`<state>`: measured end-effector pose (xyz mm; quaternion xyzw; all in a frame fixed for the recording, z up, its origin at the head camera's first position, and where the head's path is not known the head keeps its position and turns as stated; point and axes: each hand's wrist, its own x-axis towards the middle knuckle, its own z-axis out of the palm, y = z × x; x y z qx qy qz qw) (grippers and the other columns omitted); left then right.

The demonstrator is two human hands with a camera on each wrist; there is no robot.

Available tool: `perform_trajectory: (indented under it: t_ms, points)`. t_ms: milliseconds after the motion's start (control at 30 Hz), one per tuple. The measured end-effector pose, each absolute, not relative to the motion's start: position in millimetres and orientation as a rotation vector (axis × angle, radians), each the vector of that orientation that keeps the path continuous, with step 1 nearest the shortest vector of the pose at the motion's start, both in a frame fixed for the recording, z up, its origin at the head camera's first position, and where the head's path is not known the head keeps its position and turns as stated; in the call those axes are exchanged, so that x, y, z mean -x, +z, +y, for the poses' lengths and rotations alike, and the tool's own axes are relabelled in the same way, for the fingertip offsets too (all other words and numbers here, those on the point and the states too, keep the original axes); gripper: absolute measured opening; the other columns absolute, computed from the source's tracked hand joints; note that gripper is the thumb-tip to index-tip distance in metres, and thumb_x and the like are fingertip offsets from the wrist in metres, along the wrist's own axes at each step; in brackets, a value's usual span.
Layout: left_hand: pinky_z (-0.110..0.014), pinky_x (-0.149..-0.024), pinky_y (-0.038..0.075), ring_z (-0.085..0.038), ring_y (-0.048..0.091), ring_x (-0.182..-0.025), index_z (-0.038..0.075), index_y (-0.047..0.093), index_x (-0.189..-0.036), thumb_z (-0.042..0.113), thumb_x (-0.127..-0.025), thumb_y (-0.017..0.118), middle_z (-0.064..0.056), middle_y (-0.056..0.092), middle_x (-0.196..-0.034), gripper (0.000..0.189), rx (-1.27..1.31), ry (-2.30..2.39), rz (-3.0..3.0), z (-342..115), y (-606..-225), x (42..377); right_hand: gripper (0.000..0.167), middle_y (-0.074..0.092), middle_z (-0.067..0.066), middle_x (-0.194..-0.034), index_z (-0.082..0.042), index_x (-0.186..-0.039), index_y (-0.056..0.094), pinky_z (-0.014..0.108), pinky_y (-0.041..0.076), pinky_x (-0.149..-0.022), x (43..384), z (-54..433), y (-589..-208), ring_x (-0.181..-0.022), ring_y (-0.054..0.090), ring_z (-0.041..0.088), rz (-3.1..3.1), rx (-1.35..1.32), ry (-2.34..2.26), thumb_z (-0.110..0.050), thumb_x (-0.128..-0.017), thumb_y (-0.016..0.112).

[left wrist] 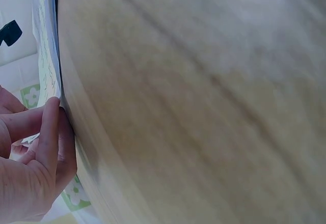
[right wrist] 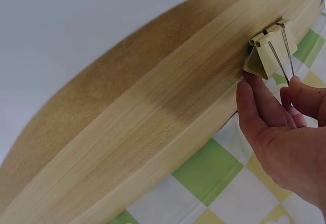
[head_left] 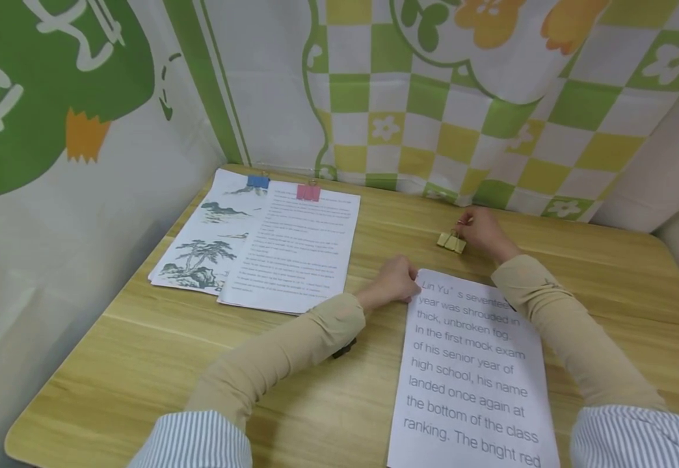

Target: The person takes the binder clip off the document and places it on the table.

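Note:
My right hand [head_left: 482, 231] pinches a wire handle of a yellow binder clip [head_left: 451, 242] close over the table, beyond the top of a printed sheet stack [head_left: 471, 377]. In the right wrist view the clip [right wrist: 270, 51] has its wire handles toward my thumb, with other fingers [right wrist: 247, 102] just under it. At the stack's top left corner, my left hand [head_left: 395, 281] pinches the paper edge between thumb and fingers. The left wrist view shows that paper edge [left wrist: 51, 66] at the fingertips of the left hand [left wrist: 35, 158].
Left on the wooden table [head_left: 140, 364] lie a text stack [head_left: 292, 253] with a pink binder clip [head_left: 308, 192] and landscape-printed sheets [head_left: 199, 253] with a blue binder clip [head_left: 258, 181]. A checkered curtain [head_left: 421, 123] hangs along the back edge. A dark object [head_left: 345, 349] shows beside my left sleeve.

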<state>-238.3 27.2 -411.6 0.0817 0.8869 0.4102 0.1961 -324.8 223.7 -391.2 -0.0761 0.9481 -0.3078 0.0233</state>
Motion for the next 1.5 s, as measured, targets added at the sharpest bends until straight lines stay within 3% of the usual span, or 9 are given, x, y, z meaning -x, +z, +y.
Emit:
perform_trajectory:
  t_ms: [267, 533, 600, 733, 867, 967, 1133, 1333, 1500]
  points:
    - [-0.013, -0.036, 0.034, -0.007, 0.046, -0.042, 0.011, 0.041, -0.053, -0.001, -0.079, 0.066, 0.002, 0.047, -0.050, 0.038, -0.290, 1.060, 2.558, 30.2, -413.5, 237.8, 0.012, 0.063, 0.022, -0.084, 0.008, -0.082, 0.056, 0.015, 0.041, -0.057, 324.5, 223.5, -389.7, -0.072, 0.059, 0.018, 2.928, 0.263, -0.973, -0.002, -0.087, 0.059]
    - [-0.015, -0.037, 0.031, -0.008, 0.042, -0.044, 0.004, 0.056, -0.065, -0.001, -0.079, 0.064, -0.001, 0.051, -0.055, 0.017, -0.325, 0.955, 2.612, 28.5, -407.3, 235.8, 0.013, 0.062, 0.025, -0.088, 0.008, -0.083, 0.055, 0.019, 0.041, -0.062, 324.5, 223.8, -391.9, -0.084, 0.061, 0.034, 2.945, 0.263, -0.935, -0.004, -0.088, 0.058]
    - [-0.015, -0.043, 0.037, -0.010, 0.047, -0.053, 0.000, 0.063, -0.078, 0.001, -0.080, 0.064, -0.005, 0.059, -0.067, 0.003, -0.316, 0.951, 2.637, 22.6, -403.4, 237.3, 0.013, 0.062, 0.026, -0.090, 0.007, -0.084, 0.054, 0.020, 0.041, -0.062, 325.1, 223.4, -392.7, -0.085, 0.060, 0.035, 2.943, 0.260, -0.933, -0.005, -0.088, 0.057]
    - [-0.021, -0.065, 0.052, -0.017, 0.060, -0.076, -0.004, 0.063, -0.103, 0.007, -0.084, 0.063, -0.014, 0.066, -0.098, 0.022, -0.287, 0.961, 2.653, 1.7, -393.9, 245.5, 0.013, 0.062, 0.027, -0.091, 0.006, -0.085, 0.054, 0.021, 0.042, -0.062, 326.7, 225.0, -395.0, -0.084, 0.060, 0.035, 2.946, 0.268, -0.925, -0.005, -0.089, 0.057]
    - [-0.033, -0.085, 0.055, -0.027, 0.063, -0.098, -0.003, 0.061, -0.111, 0.010, -0.087, 0.062, -0.017, 0.064, -0.113, 0.028, -0.248, 0.964, 2.664, -28.2, -387.0, 255.9, 0.013, 0.062, 0.028, -0.094, 0.006, -0.086, 0.054, 0.021, 0.042, -0.063, 326.1, 225.2, -395.5, -0.086, 0.061, 0.036, 2.952, 0.270, -0.909, -0.006, -0.089, 0.057]
    - [-0.034, -0.087, 0.056, -0.029, 0.064, -0.101, -0.004, 0.063, -0.112, 0.009, -0.085, 0.064, -0.018, 0.064, -0.117, 0.030, -0.191, 0.963, 2.708, -52.4, -383.5, 263.3, 0.014, 0.062, 0.028, -0.096, 0.006, -0.087, 0.054, 0.022, 0.042, -0.064, 325.4, 224.3, -395.2, -0.088, 0.060, 0.037, 2.949, 0.262, -0.893, -0.007, -0.090, 0.057]
    - [-0.030, -0.077, 0.058, -0.027, 0.069, -0.086, -0.003, 0.065, -0.110, 0.010, -0.083, 0.066, -0.018, 0.067, -0.110, 0.030, 0.004, 1.006, 2.748, -95.3, -378.6, 278.2, 0.015, 0.061, 0.028, -0.096, 0.006, -0.087, 0.054, 0.024, 0.042, -0.064, 325.4, 226.3, -396.4, -0.088, 0.059, 0.036, 2.949, 0.241, -0.871, -0.009, -0.090, 0.057]
    - [-0.041, -0.096, 0.050, -0.033, 0.061, -0.106, -0.002, 0.065, -0.111, 0.011, -0.082, 0.062, -0.019, 0.064, -0.118, 0.031, 0.252, 1.011, 2.861, -154.9, -378.0, 296.5, 0.014, 0.062, 0.029, -0.097, 0.006, -0.086, 0.053, 0.023, 0.042, -0.065, 326.2, 226.7, -396.9, -0.090, 0.060, 0.038, 2.963, 0.241, -0.880, -0.007, -0.089, 0.058]
    - [-0.048, -0.085, 0.053, -0.038, 0.061, -0.098, -0.005, 0.060, -0.100, 0.007, -0.080, 0.049, -0.023, 0.064, -0.109, 0.026, 0.456, 0.864, 2.977, -195.5, -380.9, 300.0, 0.014, 0.062, 0.031, -0.100, 0.006, -0.087, 0.054, 0.022, 0.042, -0.066, 325.4, 224.2, -395.0, -0.093, 0.060, 0.040, 2.949, 0.253, -0.882, -0.007, -0.089, 0.058]
